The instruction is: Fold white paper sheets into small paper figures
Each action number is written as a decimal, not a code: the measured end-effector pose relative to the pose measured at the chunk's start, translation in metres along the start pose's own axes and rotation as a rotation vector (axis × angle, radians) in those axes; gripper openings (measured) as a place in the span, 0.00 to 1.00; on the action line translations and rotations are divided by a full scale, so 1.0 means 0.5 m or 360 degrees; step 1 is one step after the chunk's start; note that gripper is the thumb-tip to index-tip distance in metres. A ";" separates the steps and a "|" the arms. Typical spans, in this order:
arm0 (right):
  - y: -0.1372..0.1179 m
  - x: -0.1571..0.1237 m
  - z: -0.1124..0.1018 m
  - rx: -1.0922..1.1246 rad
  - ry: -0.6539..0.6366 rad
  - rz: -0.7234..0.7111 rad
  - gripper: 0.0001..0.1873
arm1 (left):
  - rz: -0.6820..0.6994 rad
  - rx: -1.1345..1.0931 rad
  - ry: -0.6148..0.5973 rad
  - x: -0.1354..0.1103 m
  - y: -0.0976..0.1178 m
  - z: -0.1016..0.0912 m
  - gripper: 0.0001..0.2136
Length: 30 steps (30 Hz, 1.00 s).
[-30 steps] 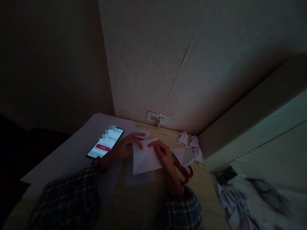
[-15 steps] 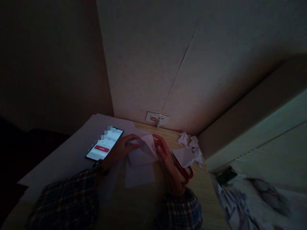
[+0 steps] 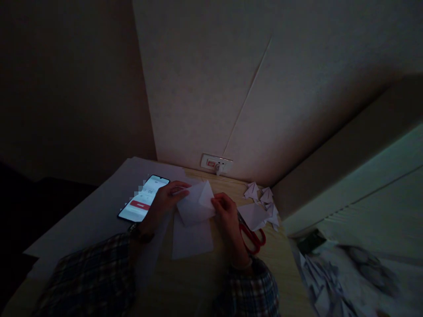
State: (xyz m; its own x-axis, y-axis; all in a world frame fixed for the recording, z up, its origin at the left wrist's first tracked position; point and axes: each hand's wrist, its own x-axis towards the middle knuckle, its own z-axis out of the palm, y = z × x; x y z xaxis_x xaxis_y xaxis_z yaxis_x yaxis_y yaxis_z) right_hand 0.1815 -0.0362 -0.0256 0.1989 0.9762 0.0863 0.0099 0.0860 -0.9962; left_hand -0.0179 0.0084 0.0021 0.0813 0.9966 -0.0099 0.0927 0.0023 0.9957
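With right hand (image 3: 227,211), pinching the right edge of a folded paper (image 3: 195,208) between thumb and fingers; with left hand (image 3: 168,198), pinching its left side; holding it over a loose sheet (image 3: 192,242) on the table (image 3: 280,273), between a lit phone (image 3: 138,214) to the left and red-handled scissors (image 3: 251,237) to the right, with small paper shapes (image 3: 252,192) farther off near the wall (image 3: 198,88)

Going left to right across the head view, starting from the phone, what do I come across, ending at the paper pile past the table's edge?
Phone, left hand, held paper, right hand, scissors, paper pile.
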 end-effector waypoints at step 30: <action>-0.003 -0.036 -0.017 -0.0110 0.0220 -0.0131 0.13 | 0.0028 -0.0015 -0.0135 -0.008 0.014 0.003 0.13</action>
State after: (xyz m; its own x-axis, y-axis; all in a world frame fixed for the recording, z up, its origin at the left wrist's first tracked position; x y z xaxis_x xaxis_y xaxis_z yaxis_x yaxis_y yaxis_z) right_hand 0.1862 -0.0558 -0.0257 0.3277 0.9292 0.1708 0.0981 0.1463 -0.9844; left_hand -0.0162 0.0043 0.0091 0.1668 0.9860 0.0001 0.0815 -0.0139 0.9966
